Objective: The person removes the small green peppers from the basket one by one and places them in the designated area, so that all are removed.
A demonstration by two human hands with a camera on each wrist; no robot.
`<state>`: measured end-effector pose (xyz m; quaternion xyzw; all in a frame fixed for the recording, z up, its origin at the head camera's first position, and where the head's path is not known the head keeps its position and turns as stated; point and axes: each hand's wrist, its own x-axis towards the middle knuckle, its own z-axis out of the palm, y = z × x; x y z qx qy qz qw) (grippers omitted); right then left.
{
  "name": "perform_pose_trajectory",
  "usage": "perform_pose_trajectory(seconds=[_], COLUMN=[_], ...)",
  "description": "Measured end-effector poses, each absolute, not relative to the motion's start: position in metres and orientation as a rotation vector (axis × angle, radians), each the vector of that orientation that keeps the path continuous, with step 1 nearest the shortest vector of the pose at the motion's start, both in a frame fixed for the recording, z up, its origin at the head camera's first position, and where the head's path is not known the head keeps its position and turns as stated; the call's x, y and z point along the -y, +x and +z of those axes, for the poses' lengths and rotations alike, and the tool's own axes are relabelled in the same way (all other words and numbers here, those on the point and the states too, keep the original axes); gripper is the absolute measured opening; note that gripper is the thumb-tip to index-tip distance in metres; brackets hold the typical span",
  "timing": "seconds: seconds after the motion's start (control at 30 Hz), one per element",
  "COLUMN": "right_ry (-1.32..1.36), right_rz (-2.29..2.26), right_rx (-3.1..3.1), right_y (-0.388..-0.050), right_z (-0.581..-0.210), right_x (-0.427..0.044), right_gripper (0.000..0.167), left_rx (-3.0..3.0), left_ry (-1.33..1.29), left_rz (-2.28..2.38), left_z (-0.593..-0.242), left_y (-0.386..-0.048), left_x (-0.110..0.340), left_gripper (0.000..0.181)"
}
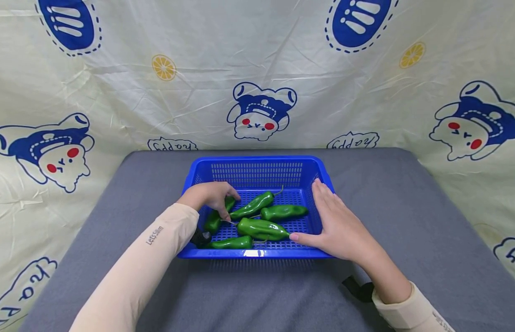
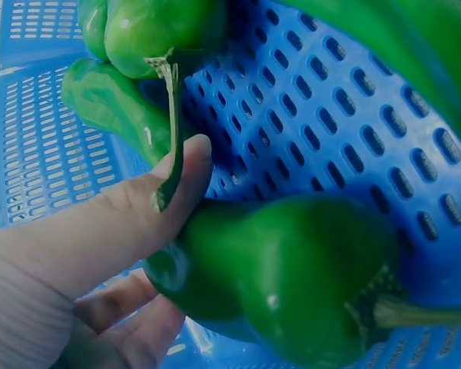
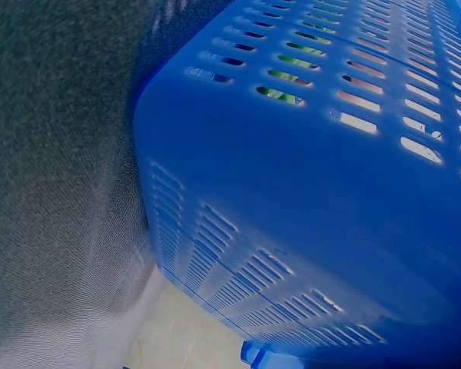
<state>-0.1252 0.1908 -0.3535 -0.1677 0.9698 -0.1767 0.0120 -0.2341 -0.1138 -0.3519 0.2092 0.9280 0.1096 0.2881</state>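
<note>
Several glossy green peppers lie in a blue plastic basket (image 1: pixel 257 253) with slotted walls. My left hand (image 1: pixel 213 196) reaches over the left side and grips the leftmost pepper (image 1: pixel 213 223). In the left wrist view the thumb (image 2: pixel 142 207) lies along one side of that pepper (image 2: pixel 292 277), with fingers partly hidden on the other. A neighbouring pepper's stem (image 2: pixel 174 127) crosses the thumb. With fingers straight, my right hand (image 1: pixel 340 226) rests at the right rim, its thumb near the tip of the front-middle pepper (image 1: pixel 262 229). The right wrist view shows the basket's outer side (image 3: pixel 307 200), not that hand.
Other peppers lie around: one at the back (image 1: pixel 254 205), one at the right (image 1: pixel 284 211), one along the front wall (image 1: pixel 230 243). The basket stands on a grey cloth-covered table (image 1: pixel 365 184). A printed pale curtain (image 1: pixel 199 106) hangs behind and at both sides.
</note>
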Motion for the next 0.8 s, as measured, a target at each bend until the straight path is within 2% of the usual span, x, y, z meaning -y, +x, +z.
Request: perform_pose_trajectory(seconds=[0.33, 0.8], right_ry=[-0.518, -0.519], right_rz=[-0.556, -0.564], right_rx=[-3.019, -3.015], right_y=[-0.1253, -0.1264], right_z=[-0.3524, -0.3528], right_x=[-0.19, -0.1912], right_gripper=[0.127, 0.126], left_rx=[-2.527, -2.602], left_ry=[0.549, 0.572], left_rz=[0.215, 0.337], left_z=[-0.3523, -0.3437], left_y=[-0.2292, -0.2324], left_x=[0.1111, 0.11], left_gripper=[0.074, 0.077])
